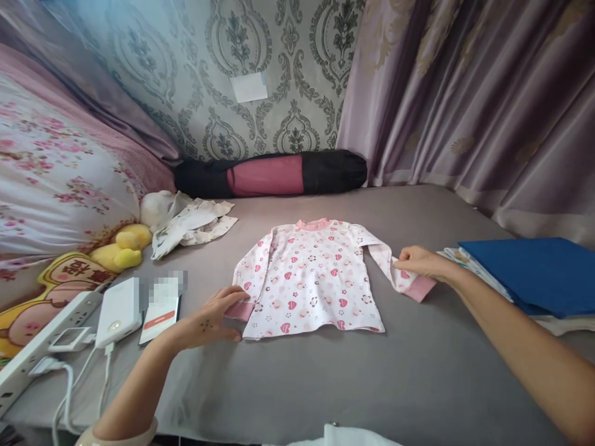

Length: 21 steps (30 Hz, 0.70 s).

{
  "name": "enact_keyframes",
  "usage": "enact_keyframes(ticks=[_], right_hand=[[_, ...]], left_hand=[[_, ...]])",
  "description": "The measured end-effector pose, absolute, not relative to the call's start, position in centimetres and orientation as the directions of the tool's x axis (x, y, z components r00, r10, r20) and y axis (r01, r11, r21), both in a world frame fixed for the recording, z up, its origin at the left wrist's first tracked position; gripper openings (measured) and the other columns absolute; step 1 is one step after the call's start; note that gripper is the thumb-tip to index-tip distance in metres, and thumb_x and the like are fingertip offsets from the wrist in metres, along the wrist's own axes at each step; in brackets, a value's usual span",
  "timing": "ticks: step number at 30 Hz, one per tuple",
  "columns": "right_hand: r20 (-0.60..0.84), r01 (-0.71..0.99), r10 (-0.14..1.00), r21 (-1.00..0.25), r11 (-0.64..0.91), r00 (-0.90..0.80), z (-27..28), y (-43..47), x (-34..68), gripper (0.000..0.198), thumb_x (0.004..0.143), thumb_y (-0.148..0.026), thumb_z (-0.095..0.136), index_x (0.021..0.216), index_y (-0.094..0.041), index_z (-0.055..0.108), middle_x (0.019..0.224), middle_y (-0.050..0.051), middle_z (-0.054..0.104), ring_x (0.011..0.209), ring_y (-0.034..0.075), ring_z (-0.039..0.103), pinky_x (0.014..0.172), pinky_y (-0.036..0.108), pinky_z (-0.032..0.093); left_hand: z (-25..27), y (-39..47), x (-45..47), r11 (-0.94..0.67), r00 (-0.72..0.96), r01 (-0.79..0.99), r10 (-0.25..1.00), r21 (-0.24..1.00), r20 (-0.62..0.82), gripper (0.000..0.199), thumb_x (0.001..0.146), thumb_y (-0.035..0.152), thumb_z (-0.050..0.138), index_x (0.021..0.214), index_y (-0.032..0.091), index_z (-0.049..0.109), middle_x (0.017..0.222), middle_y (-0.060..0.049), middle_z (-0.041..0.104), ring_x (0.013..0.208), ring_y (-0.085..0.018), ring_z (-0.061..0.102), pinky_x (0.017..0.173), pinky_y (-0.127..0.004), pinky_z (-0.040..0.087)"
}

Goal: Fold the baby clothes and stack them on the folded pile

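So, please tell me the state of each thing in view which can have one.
Shirt: unfolded, spread out.
Left hand: open, fingers at one cuff.
Right hand: closed, pinching the other sleeve.
Phone: lying flat, lit.
Power bank: cable plugged in.
Power strip: plug inserted.
White cloth: crumpled.
Long bag: lying down.
Right curtain: hanging in folds.
Blue item: lying flat.

No wording legible with certainty. Far left: bold red-brown characters on yellow cushion (54, 291), turned at angle, unreadable. Near left: phone (160, 316), upper screen pixelated, orange-red bar with pale marking too small to read. Beside it, white device (116, 313): round gold emblem, unclear. Shirt (311, 279): pink hearts, tiny pale lettering-like marks, illegible.
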State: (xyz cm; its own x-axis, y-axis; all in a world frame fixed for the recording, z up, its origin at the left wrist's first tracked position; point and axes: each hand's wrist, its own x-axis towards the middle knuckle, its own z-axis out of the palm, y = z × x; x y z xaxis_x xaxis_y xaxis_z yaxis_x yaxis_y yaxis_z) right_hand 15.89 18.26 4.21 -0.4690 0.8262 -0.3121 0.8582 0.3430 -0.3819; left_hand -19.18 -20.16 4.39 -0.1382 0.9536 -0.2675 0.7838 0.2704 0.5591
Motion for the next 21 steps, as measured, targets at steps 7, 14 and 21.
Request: enact_keyframes(ticks=[7, 14, 21], right_hand=[[-0.092, 0.878, 0.891, -0.242, 0.412, -0.444, 5.5, 24.5, 16.1, 0.013, 0.074, -0.021, 0.058, 0.085, -0.018, 0.063, 0.070, 0.001, 0.065, 0.062, 0.015, 0.057, 0.054, 0.024, 0.035], [0.060, 0.837, 0.835, 0.012, 0.548, -0.547, 7.4, 27.0, 15.9, 0.034, 0.091, -0.019, 0.047, 0.124, -0.017, 0.058, 0.117, 0.016, 0.066, 0.099, 0.024, 0.059, 0.080, 0.033, 0.035], [0.205, 0.706, 0.680, 0.295, 0.643, -0.704, 7.4, 27.6, 16.8, 0.037, 0.089, -0.005, 0.037, 0.109, -0.018, 0.066, 0.113, 0.014, 0.064, 0.102, 0.025, 0.051, 0.083, 0.038, 0.030]], left_hand=[[3.8, -18.9, -19.8, 0.226, -0.174, 0.796, 0.974, 0.561, -0.146, 0.029, 0.088, 0.032, 0.047, 0.107, 0.023, 0.066, 0.120, -0.009, 0.061, 0.101, -0.022, 0.060, 0.087, -0.031, 0.049], [5.7, -17.2, -23.1, 0.363, -0.411, 0.620, 0.906, 0.695, -0.107, 0.037, 0.081, 0.050, 0.056, 0.098, 0.020, 0.070, 0.078, -0.002, 0.068, 0.074, -0.019, 0.061, 0.067, -0.027, 0.050], [7.6, -14.8, -30.2, 0.188, -0.812, 0.196, 0.581, 0.962, 0.052, 0.039, 0.057, 0.032, 0.075, 0.091, 0.015, 0.068, 0.081, 0.000, 0.068, 0.076, -0.014, 0.059, 0.075, -0.027, 0.052]])
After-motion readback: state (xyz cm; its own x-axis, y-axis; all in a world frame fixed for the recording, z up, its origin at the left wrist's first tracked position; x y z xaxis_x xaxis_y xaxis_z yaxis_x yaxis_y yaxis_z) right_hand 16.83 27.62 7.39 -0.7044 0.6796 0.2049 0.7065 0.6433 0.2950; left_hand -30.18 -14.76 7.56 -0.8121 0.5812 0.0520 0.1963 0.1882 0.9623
